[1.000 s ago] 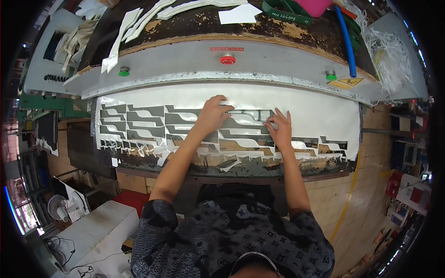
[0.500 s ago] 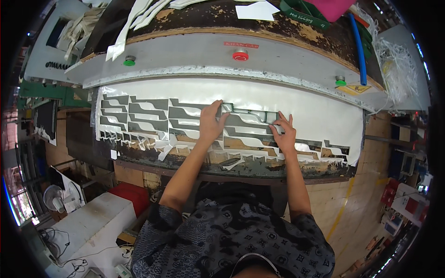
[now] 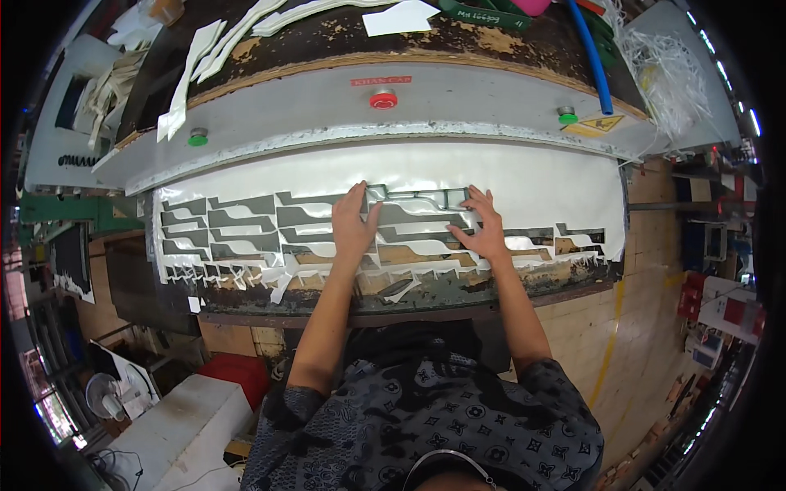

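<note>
A thin-walled, dark green cutting die (image 3: pixel 417 194) with cross bars lies on a white sheet (image 3: pixel 540 176), just above rows of cut-out openings. My left hand (image 3: pixel 353 227) grips its left end between thumb and fingers. At the other end, my right hand (image 3: pixel 486 232) has its fingertips against the die, with the thumb bent below its lower edge. The cut-outs on the sheet's left and lower parts are long, stepped shapes, through which a dark surface shows. Part of the die's right end is hidden by my fingers.
Beyond the sheet runs a grey machine beam with a red button (image 3: pixel 383 100) and green buttons (image 3: pixel 198 137) (image 3: pixel 567 115). White strips (image 3: pixel 237 41) and a blue tube (image 3: pixel 591 57) lie on top. Ragged scraps (image 3: pixel 282 286) hang along the sheet's near edge.
The whole view has shifted, so the bench appears farther left. Both hands stay at the die's ends; my right thumb has spread away from the fingers.
</note>
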`<state>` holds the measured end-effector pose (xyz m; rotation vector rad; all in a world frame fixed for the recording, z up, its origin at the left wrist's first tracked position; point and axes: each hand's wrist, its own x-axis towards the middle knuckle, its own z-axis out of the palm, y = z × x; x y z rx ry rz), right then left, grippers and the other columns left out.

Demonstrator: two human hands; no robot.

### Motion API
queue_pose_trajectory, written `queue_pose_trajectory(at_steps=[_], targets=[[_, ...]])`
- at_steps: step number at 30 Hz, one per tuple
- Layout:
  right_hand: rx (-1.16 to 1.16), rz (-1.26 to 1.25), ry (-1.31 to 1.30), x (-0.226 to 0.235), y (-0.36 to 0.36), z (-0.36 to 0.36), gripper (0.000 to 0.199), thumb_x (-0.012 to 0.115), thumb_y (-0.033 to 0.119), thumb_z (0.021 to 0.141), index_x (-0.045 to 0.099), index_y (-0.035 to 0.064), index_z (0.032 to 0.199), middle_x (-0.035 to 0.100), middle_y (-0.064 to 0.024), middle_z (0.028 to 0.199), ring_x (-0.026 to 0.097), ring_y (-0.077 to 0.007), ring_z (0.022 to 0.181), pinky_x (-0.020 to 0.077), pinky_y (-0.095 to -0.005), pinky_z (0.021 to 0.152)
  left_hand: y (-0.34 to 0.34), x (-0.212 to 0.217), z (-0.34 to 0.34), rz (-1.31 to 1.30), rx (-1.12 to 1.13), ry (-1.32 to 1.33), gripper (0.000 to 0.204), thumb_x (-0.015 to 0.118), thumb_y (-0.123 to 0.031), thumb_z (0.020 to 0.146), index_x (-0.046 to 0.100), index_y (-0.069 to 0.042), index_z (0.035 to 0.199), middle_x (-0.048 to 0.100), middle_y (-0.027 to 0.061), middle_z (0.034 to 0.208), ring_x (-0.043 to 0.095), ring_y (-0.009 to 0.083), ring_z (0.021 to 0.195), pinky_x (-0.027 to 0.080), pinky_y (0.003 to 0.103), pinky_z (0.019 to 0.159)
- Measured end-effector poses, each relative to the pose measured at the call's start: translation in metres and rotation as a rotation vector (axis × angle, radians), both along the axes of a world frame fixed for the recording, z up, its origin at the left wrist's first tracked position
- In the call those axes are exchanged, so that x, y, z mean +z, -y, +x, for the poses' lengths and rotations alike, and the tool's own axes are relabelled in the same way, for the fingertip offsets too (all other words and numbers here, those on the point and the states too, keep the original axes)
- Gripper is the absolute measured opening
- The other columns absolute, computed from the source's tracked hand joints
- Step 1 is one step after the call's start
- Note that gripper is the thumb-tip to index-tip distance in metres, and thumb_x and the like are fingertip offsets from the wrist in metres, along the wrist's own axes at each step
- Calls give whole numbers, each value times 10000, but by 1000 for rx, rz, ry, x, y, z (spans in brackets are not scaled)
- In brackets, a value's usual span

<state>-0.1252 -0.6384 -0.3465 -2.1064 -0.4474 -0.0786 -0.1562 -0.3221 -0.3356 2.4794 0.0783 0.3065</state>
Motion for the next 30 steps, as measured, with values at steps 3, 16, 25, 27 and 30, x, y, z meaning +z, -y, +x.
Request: queue_pose_trajectory(at_steps=[3, 16, 25, 27, 30], targets=[[-62, 39, -29, -12, -1, -1, 340, 882, 126, 794, 692, 60, 1068, 687, -260, 1343, 565, -395, 1414, 256, -602, 1265, 1, 0, -1, -52, 20, -31, 558, 798, -246, 908, 637, 11, 1377, 686, 251, 1324, 639, 402, 1239, 455, 494, 1072], [-86, -43, -43, -14, -5, 2, 219, 825, 35, 861, 633, 57, 964, 739, -235, 1253, 597, -363, 1394, 276, -586, 1265, -3, 4, 1, -51, 31, 30, 600, 865, -210, 847, 645, -17, 1370, 732, 178, 1263, 681, 363, 1133, 498, 464, 996], [-58, -49, -73, -12, -5, 7, 191, 806, 106, 893, 653, 50, 991, 693, -254, 1341, 595, -381, 1378, 282, -596, 1261, -5, 2, 3, 11, 53, 46, 582, 881, -234, 829, 667, -32, 1332, 765, 132, 1215, 691, 293, 1118, 436, 420, 1034], [-65, -54, -61, -13, -5, 7, 188, 804, 103, 893, 650, 50, 987, 689, -256, 1348, 594, -381, 1380, 283, -596, 1259, -5, 3, 4, 5, 57, 45, 573, 884, -240, 826, 677, -37, 1320, 768, 129, 1213, 696, 283, 1111, 431, 417, 1035], [-67, -64, -56, -11, -5, 9, 184, 800, 97, 894, 646, 48, 982, 684, -260, 1356, 597, -382, 1377, 284, -596, 1257, -6, 4, 6, -4, 60, 44, 563, 885, -246, 825, 686, -39, 1310, 769, 130, 1215, 706, 275, 1105, 432, 419, 1034]])
